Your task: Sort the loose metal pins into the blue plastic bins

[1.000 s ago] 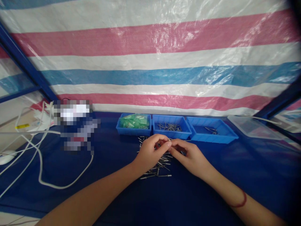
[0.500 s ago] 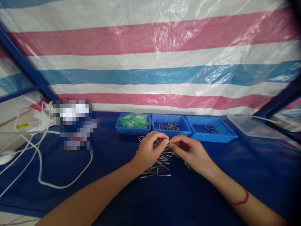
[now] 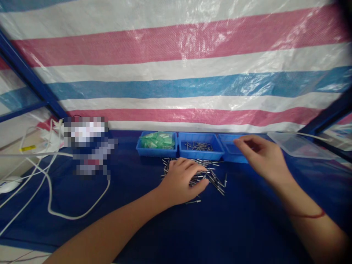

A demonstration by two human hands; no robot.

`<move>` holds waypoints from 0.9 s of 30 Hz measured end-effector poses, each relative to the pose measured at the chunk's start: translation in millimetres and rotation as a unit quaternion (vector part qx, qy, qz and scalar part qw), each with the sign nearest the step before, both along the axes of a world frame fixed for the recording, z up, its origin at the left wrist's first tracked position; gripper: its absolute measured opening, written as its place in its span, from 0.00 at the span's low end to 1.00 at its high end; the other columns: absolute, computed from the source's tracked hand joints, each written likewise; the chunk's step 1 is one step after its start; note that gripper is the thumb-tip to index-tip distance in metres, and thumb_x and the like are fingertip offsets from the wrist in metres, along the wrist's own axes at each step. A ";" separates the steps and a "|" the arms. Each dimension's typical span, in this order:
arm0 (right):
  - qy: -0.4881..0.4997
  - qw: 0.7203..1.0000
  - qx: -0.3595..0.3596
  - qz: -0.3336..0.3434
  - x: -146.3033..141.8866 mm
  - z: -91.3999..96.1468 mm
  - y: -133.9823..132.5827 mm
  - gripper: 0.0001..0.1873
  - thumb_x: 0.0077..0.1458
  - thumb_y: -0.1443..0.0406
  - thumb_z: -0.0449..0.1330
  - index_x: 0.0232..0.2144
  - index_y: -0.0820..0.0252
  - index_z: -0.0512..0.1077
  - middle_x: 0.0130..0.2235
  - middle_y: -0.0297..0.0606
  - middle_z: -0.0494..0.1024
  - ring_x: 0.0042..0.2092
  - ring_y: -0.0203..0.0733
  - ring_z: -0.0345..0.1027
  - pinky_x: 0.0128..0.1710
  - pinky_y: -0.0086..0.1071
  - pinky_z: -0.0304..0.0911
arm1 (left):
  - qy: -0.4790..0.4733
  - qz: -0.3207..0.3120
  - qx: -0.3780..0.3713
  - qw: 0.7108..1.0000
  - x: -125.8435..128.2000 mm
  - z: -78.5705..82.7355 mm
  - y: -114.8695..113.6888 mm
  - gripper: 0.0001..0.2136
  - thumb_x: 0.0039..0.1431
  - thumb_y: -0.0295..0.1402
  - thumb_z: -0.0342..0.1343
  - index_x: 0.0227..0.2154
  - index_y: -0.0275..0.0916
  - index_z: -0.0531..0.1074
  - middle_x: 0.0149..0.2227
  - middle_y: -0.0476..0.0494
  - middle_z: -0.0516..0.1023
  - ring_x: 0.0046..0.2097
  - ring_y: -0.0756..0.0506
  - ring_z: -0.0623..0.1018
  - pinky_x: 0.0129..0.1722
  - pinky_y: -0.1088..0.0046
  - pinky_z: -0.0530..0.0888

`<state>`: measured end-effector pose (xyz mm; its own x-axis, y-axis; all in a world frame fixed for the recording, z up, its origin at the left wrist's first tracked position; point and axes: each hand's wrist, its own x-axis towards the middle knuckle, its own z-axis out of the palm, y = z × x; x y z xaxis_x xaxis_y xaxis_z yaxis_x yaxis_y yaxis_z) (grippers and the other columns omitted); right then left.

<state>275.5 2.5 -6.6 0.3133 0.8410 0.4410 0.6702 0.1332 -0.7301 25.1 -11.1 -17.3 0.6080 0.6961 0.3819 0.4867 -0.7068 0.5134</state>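
Note:
A heap of small metal pins (image 3: 213,175) lies on the blue table cover in front of three blue bins. My left hand (image 3: 183,180) rests on the heap, fingers curled down among the pins; what they pinch is hidden. My right hand (image 3: 261,156) hovers over the right blue bin (image 3: 229,151), fingers bent and loosely apart, with nothing visible in them. The middle blue bin (image 3: 200,147) holds several pins. The left blue bin (image 3: 157,143) holds green packets.
A clear plastic lid or tray (image 3: 298,145) lies at the far right. White cables (image 3: 49,190) loop across the left of the table beside a blurred device (image 3: 88,146). A striped tarpaulin (image 3: 176,66) hangs right behind the bins.
My hands, which met in a pinch over the heap, have parted. The right hand moved right and back to the right bin; the left dropped onto the pins.

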 end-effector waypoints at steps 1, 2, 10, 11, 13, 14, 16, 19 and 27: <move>-0.034 0.998 -0.005 -0.050 11.7 0.1 3.6 0.15 0.51 0.53 0.60 0.30 0.60 0.74 0.29 0.39 0.77 0.29 0.40 0.68 0.30 0.33 0.61 | 0.021 -0.014 0.005 1.000 0.4 0.4 -2.7 0.12 0.58 0.42 0.55 0.41 0.44 0.73 0.44 0.46 0.76 0.49 0.41 0.70 0.46 0.61 0.61; -0.066 0.994 -0.017 -0.090 21.7 -0.3 6.5 0.15 0.51 0.54 0.60 0.29 0.61 0.73 0.28 0.41 0.77 0.29 0.41 0.68 0.30 0.34 0.60 | 0.036 -0.025 0.011 0.999 0.8 0.3 -5.2 0.13 0.56 0.44 0.57 0.40 0.44 0.74 0.45 0.47 0.76 0.49 0.41 0.69 0.46 0.61 0.60; -0.220 0.968 -0.014 -0.116 34.3 -9.9 12.1 0.16 0.57 0.55 0.53 0.32 0.60 0.74 0.33 0.45 0.78 0.32 0.47 0.68 0.33 0.37 0.57 | 0.121 -0.071 0.069 0.988 0.8 -11.7 -8.9 0.08 0.60 0.41 0.54 0.36 0.45 0.76 0.46 0.51 0.76 0.50 0.42 0.67 0.44 0.61 0.57; -0.221 0.969 0.001 -0.107 30.9 -10.4 11.9 0.16 0.57 0.55 0.53 0.31 0.60 0.74 0.32 0.44 0.78 0.32 0.46 0.68 0.33 0.37 0.57 | 0.129 -0.071 0.073 0.986 0.9 -12.3 -8.4 0.08 0.61 0.39 0.53 0.35 0.45 0.76 0.46 0.52 0.76 0.49 0.42 0.67 0.44 0.61 0.57; -0.225 0.970 0.026 -0.086 23.0 -11.1 11.2 0.15 0.56 0.56 0.53 0.30 0.60 0.74 0.31 0.42 0.77 0.31 0.44 0.67 0.33 0.35 0.57 | 0.145 -0.071 0.079 0.984 1.4 -12.2 -8.1 0.08 0.63 0.37 0.51 0.35 0.45 0.75 0.45 0.52 0.76 0.48 0.44 0.68 0.43 0.62 0.57; -0.226 0.971 0.033 -0.073 18.8 -11.5 10.8 0.14 0.56 0.57 0.54 0.30 0.60 0.74 0.30 0.41 0.77 0.30 0.43 0.67 0.33 0.35 0.58 | 0.153 -0.071 0.082 0.982 1.8 -11.6 -8.3 0.08 0.64 0.37 0.51 0.35 0.45 0.75 0.45 0.51 0.76 0.47 0.44 0.68 0.43 0.62 0.57; -0.225 0.973 0.039 -0.043 10.2 -12.3 9.4 0.13 0.56 0.58 0.54 0.30 0.59 0.74 0.30 0.39 0.77 0.30 0.42 0.67 0.34 0.34 0.59 | 0.167 -0.072 0.090 0.979 2.7 -9.6 -9.2 0.08 0.64 0.36 0.50 0.36 0.44 0.74 0.43 0.50 0.76 0.46 0.45 0.69 0.43 0.62 0.57; -0.217 0.975 0.042 0.015 -2.8 -13.3 5.6 0.12 0.57 0.59 0.54 0.30 0.59 0.73 0.31 0.37 0.77 0.31 0.41 0.67 0.35 0.34 0.60 | 0.177 -0.058 0.111 0.976 2.8 -5.8 -10.2 0.07 0.64 0.36 0.51 0.41 0.44 0.72 0.43 0.49 0.75 0.46 0.45 0.69 0.43 0.63 0.58; -0.186 0.968 0.062 0.155 -37.3 -14.9 -9.0 0.09 0.59 0.63 0.53 0.30 0.57 0.72 0.31 0.37 0.76 0.34 0.41 0.68 0.37 0.34 0.62 | 0.206 0.007 0.141 0.968 -2.3 -4.5 -2.7 0.08 0.62 0.38 0.52 0.34 0.41 0.73 0.40 0.48 0.74 0.43 0.44 0.68 0.38 0.64 0.58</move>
